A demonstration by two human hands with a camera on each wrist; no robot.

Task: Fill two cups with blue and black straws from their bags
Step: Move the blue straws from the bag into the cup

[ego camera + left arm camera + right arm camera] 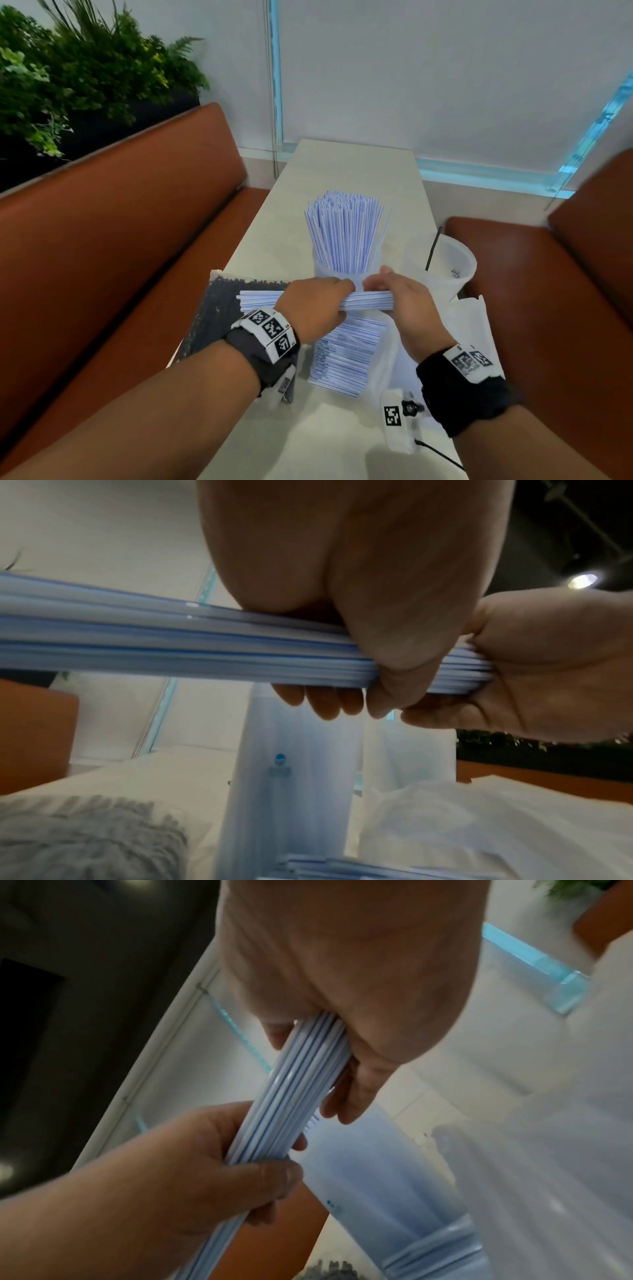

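Observation:
A bundle of blue-striped straws (364, 301) lies level above the table, and both hands grip it. My left hand (313, 306) wraps its middle, my right hand (399, 299) its right end. The wrist views show the same hold: the bundle (171, 642) under my left hand (387, 631), and my right hand (346, 1007) curled round the straws (294, 1093). Just behind stands a clear cup (325, 270) packed with upright blue straws (346, 229). To its right, a second cup (457, 263) holds one black straw (433, 250). The black straw bag (219, 308) lies at the left, the blue straw bag (346, 356) under my hands.
Orange bench seats (120, 240) flank the narrow pale table (342, 164) on both sides. A white tagged device (397, 425) with a black cable sits near the front edge. Crumpled clear plastic (469, 322) lies at the right. Green plants (68, 78) stand behind the left bench.

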